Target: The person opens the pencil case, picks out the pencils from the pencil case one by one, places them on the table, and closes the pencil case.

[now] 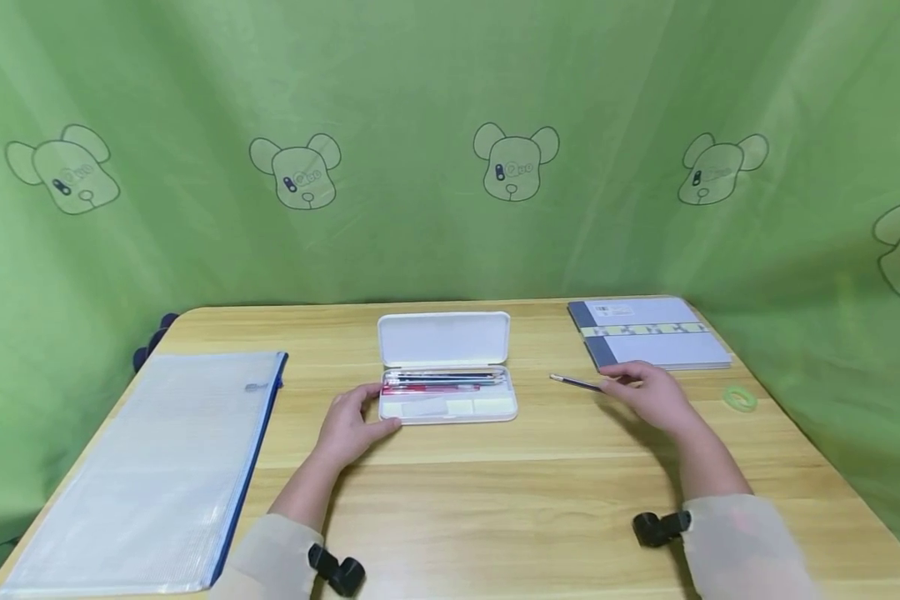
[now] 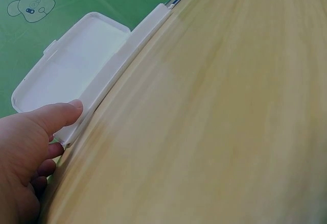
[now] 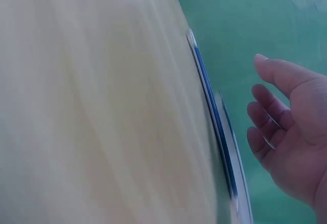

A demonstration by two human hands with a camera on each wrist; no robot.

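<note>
A white pencil case (image 1: 448,408) lies with its lid (image 1: 444,337) raised. Inside are several pencils (image 1: 438,377), a red pen (image 1: 431,388) and white blocks (image 1: 423,407). My left hand (image 1: 348,427) grips the case's left end, thumb on the front corner and fingers along the side; the left wrist view shows this thumb (image 2: 64,116) on the rim. To the right lies a slim dark-blue writing tool (image 1: 573,382), pen or pencil I cannot tell. My right hand (image 1: 648,398) is at its right end; in the right wrist view thumb and fingers stand apart, holding nothing.
A pale mesh zip pouch (image 1: 146,467) with blue edging covers the table's left side. Behind my right hand lies a notebook (image 1: 645,342) with a patterned band. A green ring (image 1: 739,398) lies near the right edge. A green curtain (image 1: 405,233) hangs behind the table.
</note>
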